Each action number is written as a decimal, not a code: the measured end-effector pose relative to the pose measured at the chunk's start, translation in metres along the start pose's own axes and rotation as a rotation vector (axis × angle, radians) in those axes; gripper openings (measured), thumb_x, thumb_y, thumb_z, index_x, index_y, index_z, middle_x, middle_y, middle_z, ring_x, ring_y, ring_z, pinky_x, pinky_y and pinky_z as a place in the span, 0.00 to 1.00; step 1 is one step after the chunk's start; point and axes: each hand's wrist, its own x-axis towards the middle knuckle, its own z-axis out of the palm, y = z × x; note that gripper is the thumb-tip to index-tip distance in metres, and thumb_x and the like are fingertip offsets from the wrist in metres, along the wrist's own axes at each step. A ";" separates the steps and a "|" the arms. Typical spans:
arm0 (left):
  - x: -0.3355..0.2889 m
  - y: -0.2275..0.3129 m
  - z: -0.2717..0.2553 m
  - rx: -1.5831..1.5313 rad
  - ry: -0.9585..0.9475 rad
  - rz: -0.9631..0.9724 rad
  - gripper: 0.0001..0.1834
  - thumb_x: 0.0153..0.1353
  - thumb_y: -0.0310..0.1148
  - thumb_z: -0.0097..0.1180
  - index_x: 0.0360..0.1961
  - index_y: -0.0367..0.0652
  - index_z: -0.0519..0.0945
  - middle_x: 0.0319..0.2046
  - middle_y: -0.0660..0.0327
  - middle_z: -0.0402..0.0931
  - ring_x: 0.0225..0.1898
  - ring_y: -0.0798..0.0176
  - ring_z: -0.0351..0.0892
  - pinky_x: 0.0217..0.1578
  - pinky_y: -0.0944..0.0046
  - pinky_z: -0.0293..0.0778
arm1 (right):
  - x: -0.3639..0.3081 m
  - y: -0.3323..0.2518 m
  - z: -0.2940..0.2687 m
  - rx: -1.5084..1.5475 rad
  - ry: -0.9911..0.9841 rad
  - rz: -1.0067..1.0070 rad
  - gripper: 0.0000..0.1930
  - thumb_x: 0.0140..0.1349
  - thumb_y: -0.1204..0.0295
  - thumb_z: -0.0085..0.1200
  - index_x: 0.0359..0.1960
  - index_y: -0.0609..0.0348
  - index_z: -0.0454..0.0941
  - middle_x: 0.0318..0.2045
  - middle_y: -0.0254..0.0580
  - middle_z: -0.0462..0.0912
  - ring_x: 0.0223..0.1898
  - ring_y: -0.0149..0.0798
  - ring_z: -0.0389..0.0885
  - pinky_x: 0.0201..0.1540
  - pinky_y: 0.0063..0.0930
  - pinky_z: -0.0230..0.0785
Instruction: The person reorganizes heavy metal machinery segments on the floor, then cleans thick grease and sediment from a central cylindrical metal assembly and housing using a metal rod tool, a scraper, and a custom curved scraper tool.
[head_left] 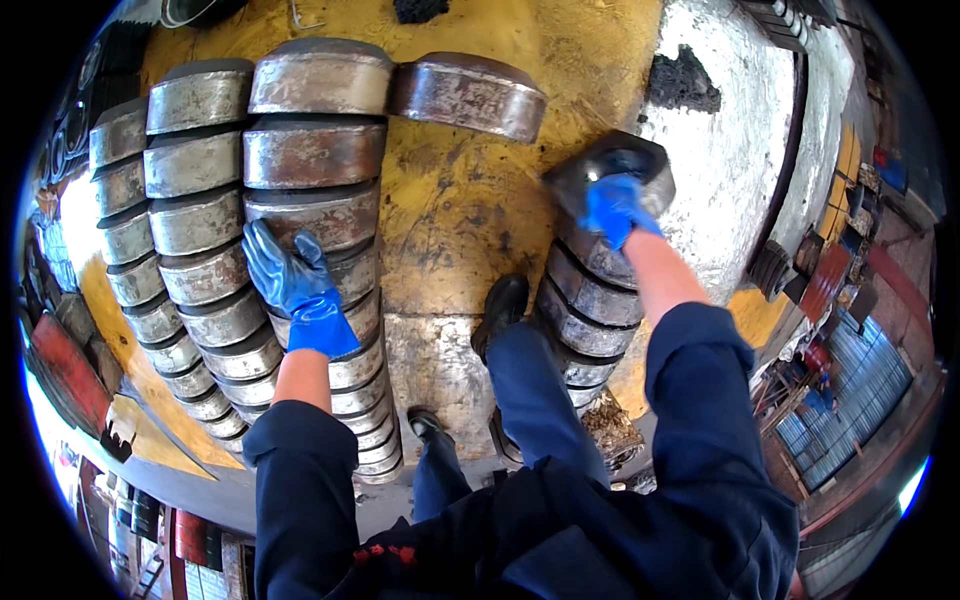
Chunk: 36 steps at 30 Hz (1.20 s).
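Observation:
Both hands wear blue gloves. My left hand (292, 275) lies with fingers stretched out over a row of thick, worn metal rings (315, 215), palm down and gripping none of them. To the right, my right hand (617, 207) is closed on the near rim of a tilted metal ring (655, 185) with a dark top face and a hollow middle. Hand and ring are somewhat blurred, and the fingertips are hidden. Below that ring runs another row of similar rings (590, 290), beside my leg. A single ring (470, 95) lies apart, near the top of the left rows.
Two more rows of rings (195, 230) stand at far left. My shoes (505, 305) are on the worn yellow floor (440, 220) between the rows. Dark debris (685, 80) lies on the pale metal sheet (740, 130) at right; crumpled scrap (610, 435) sits by my right leg.

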 end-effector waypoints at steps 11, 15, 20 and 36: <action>0.000 -0.001 0.006 -0.058 0.016 -0.003 0.34 0.62 0.47 0.53 0.64 0.36 0.67 0.58 0.41 0.71 0.59 0.38 0.71 0.58 0.44 0.67 | 0.083 -0.186 0.160 -0.664 0.573 -0.067 0.08 0.57 0.71 0.56 0.20 0.46 0.80 0.14 0.30 0.73 0.18 0.33 0.73 0.18 0.35 0.61; -0.004 -0.009 0.003 -0.040 0.055 0.029 0.33 0.63 0.49 0.50 0.62 0.36 0.67 0.56 0.39 0.71 0.56 0.36 0.71 0.56 0.43 0.69 | 0.102 -0.261 0.267 -0.900 0.809 0.207 0.09 0.56 0.73 0.57 0.19 0.45 0.78 0.12 0.30 0.71 0.16 0.33 0.72 0.18 0.36 0.61; -0.004 0.003 0.004 -0.125 0.113 0.083 0.31 0.64 0.50 0.48 0.57 0.35 0.70 0.52 0.41 0.74 0.52 0.37 0.73 0.53 0.43 0.70 | 0.076 -0.333 0.362 -0.577 0.706 0.322 0.07 0.55 0.72 0.55 0.20 0.46 0.81 0.15 0.35 0.75 0.20 0.37 0.76 0.21 0.40 0.63; -0.021 -0.015 0.018 -0.088 0.161 0.098 0.30 0.63 0.53 0.47 0.53 0.37 0.73 0.49 0.43 0.75 0.50 0.39 0.75 0.52 0.45 0.71 | -0.140 -0.167 0.077 1.968 0.273 0.490 0.40 0.60 0.50 0.61 0.66 0.67 0.63 0.58 0.55 0.75 0.59 0.47 0.75 0.59 0.39 0.70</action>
